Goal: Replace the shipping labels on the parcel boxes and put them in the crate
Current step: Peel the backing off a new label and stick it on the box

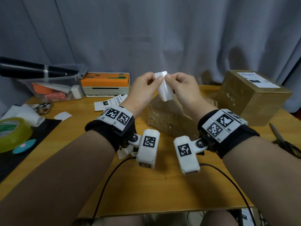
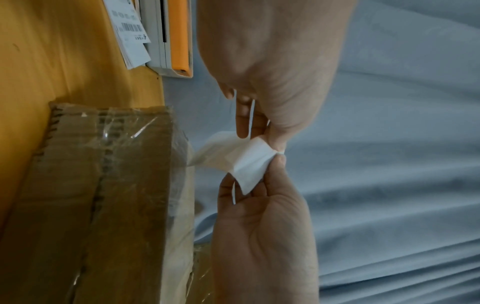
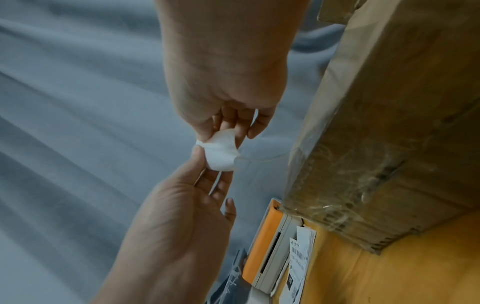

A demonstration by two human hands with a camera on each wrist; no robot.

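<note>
Tape roll (image 1: 11,132), phone (image 1: 42,108), scissors (image 1: 283,141) on wooden table (image 1: 146,185); grey curtain (image 1: 162,38) behind.

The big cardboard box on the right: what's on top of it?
A white shipping label with black print lies stuck on the top of the big cardboard box, towards its far side. The print is too blurred to read. The rest of the top is bare cardboard.

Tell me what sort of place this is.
Probably a small home parcel-packing desk: an orange label printer on a wooden table, taped cardboard boxes, loose shipping labels, and a curtain behind.
</note>
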